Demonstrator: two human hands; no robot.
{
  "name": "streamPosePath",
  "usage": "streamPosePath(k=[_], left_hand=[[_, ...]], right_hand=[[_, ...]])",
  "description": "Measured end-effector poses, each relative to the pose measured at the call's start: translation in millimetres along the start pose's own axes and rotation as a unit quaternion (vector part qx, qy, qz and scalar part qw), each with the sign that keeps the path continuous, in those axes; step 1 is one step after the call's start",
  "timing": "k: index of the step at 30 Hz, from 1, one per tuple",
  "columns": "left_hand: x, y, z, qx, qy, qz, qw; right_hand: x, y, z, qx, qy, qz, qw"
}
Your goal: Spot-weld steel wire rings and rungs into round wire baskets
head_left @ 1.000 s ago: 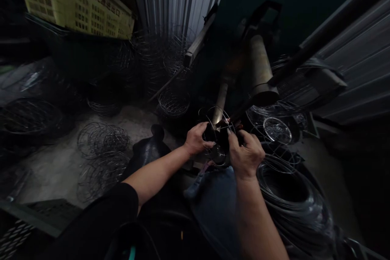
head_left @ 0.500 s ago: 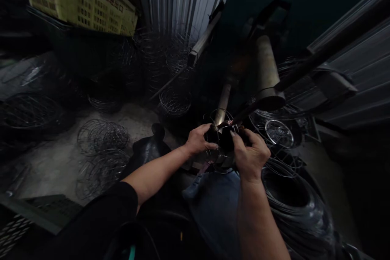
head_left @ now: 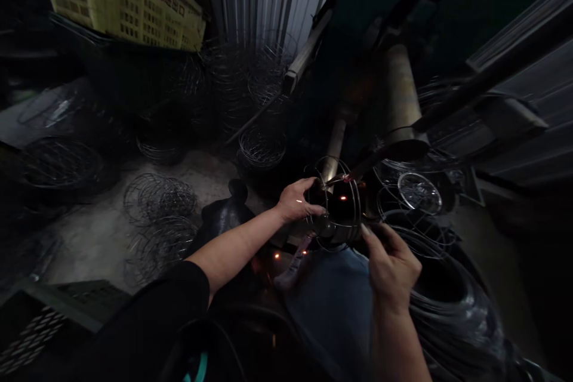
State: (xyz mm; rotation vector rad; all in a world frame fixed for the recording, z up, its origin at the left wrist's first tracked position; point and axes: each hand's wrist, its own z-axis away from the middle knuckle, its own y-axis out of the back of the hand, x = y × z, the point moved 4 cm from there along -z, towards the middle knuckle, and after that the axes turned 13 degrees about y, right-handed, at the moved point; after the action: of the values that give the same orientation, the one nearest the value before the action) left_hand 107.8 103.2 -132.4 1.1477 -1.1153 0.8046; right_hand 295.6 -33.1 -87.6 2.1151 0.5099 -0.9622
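Note:
A round wire frame (head_left: 357, 203) of thin metal rings sits at the tips of a spot-welder-like machine, between my hands. My left hand (head_left: 296, 200) grips its left side, thumb below and fingers above. My right hand (head_left: 396, 262) is at the lower right of the frame, thumb and fingers apart; its thumb tip is close to the ring, and whether it touches is unclear. A pale metal arm (head_left: 333, 146) and a dark rod (head_left: 364, 164) meet at the frame's upper part. Orange sparks (head_left: 343, 197) glow inside the frame and below it.
Wire rings (head_left: 160, 197) lie piled on the floor at left, with more stacks (head_left: 262, 146) behind. A yellow crate (head_left: 129, 0) stands at upper left. At right are a thick wire coil (head_left: 465, 310) and a thick metal cylinder (head_left: 403, 89). Blue cloth (head_left: 331, 298) covers my lap.
My right hand has moved down and right, away from the weld point, its fingers spreading. Sparks have appeared. My left hand keeps its grip, and the view has shifted slightly.

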Motion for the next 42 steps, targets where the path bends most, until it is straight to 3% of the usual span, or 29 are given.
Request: streamPosePath(k=[3, 5, 8, 11, 14, 16, 23, 27, 30, 32, 36, 39, 42], left_hand=[[2.8, 2.2, 1.2, 0.013, -0.011, -0.005, 1.000], [7.2, 2.2, 8.4, 0.016, -0.028, -0.027, 0.999], [17.9, -2.5, 30.7, 0.005, -0.090, -0.079, 0.993], [28.0, -5.6, 54.3, 0.049, -0.129, -0.126, 0.982], [36.0, -9.1, 66.4, 0.104, -0.146, -0.168, 0.969], [38.7, -14.9, 68.4, 0.105, -0.168, -0.190, 0.962], [32.2, -39.8, 91.2, -0.015, -0.294, -0.305, 0.905], [35.2, -33.4, 117.5, -0.017, -0.233, -0.307, 0.923], [41.3, -15.8, 127.8, 0.048, -0.116, -0.229, 0.965], [43.8, -7.8, 130.2, 0.053, -0.031, -0.154, 0.986], [51.7, -13.3, 136.5, -0.050, 0.061, -0.117, 0.990], [61.8, -22.9, 149.6, -0.125, 0.057, -0.173, 0.975], [76.7, -24.1, 166.0, -0.183, 0.005, -0.181, 0.966]], right_hand=[[12.1, 18.9, 31.7, 0.004, -0.037, 0.025, 0.999], [3.4, 24.5, 57.7, -0.009, -0.007, 0.032, 0.999], [-26.5, 10.3, 101.0, -0.130, 0.081, -0.038, 0.987], [-45.2, -16.0, 136.0, -0.240, 0.085, -0.112, 0.960], [-39.3, -32.7, 148.1, -0.222, 0.024, -0.117, 0.968], [-31.0, -38.3, 149.4, -0.198, -0.001, -0.116, 0.973], [-12.8, -45.9, 167.3, -0.176, -0.046, -0.143, 0.973], [-13.6, -43.9, 178.8, -0.133, -0.050, -0.160, 0.977], [-20.5, -43.0, 175.4, -0.109, -0.069, -0.178, 0.976], [-24.5, -45.1, 167.7, -0.117, -0.086, -0.200, 0.969], [-21.7, -47.3, 143.8, -0.124, -0.082, -0.205, 0.968], [-12.9, -38.6, 120.2, -0.108, -0.064, -0.088, 0.988], [-8.5, -18.9, 87.9, -0.117, -0.044, 0.042, 0.991]])
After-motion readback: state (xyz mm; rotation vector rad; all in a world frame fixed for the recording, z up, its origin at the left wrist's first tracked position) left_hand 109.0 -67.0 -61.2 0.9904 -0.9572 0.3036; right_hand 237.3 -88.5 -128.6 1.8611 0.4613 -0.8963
